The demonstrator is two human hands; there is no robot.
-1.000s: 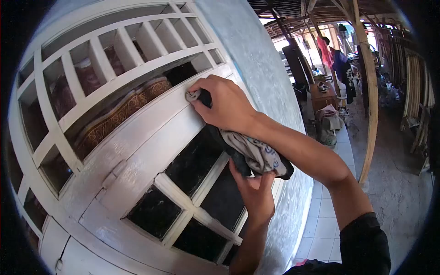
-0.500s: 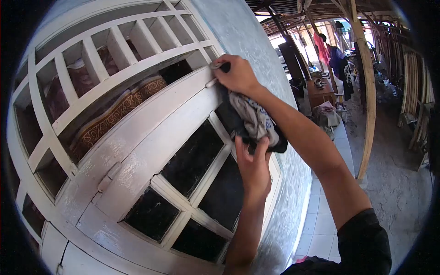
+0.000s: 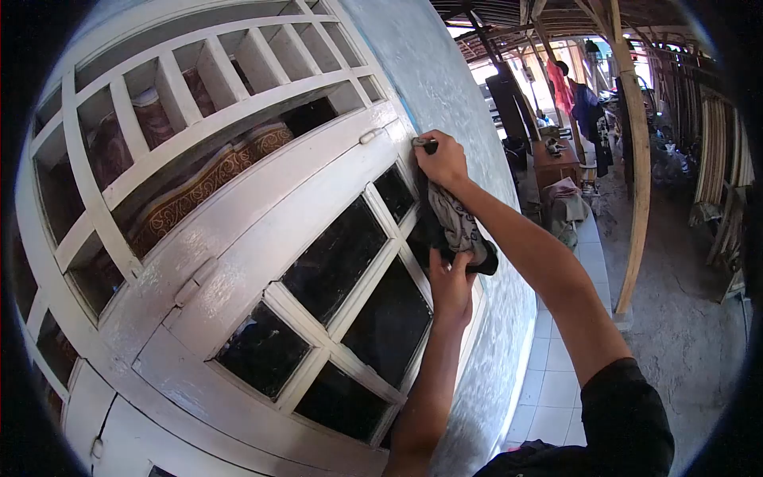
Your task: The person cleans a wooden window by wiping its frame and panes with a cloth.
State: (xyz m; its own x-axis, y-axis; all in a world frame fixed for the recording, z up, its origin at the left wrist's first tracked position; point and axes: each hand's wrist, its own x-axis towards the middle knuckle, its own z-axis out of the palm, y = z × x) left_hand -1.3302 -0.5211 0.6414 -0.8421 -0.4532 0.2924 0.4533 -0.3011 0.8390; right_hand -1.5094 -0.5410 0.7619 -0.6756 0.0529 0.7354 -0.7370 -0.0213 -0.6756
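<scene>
A grey patterned cloth with black fabric (image 3: 451,219) hangs between my two hands, in front of the right edge of a white window frame (image 3: 274,230) with dark glass panes. My right hand (image 3: 443,159) is closed on its upper end, against the frame's edge beside the blue-grey wall. Lower down, my left hand (image 3: 451,288) grips the bottom of the cloth between thumb and fingers. A small white hinge (image 3: 371,136) shows to the left of my right hand.
White slatted vents (image 3: 191,87) with a brown patterned curtain (image 3: 214,171) behind them fill the upper left. The blue-grey wall (image 3: 453,87) runs down the right side. Beyond stand a wooden post (image 3: 633,183), a wooden cabinet (image 3: 554,163) and hanging clothes (image 3: 588,111).
My right hand has moved right and down with the upper end of the cloth, uncovering the hinge. My left hand has shifted slightly right and down. The view has moved a little.
</scene>
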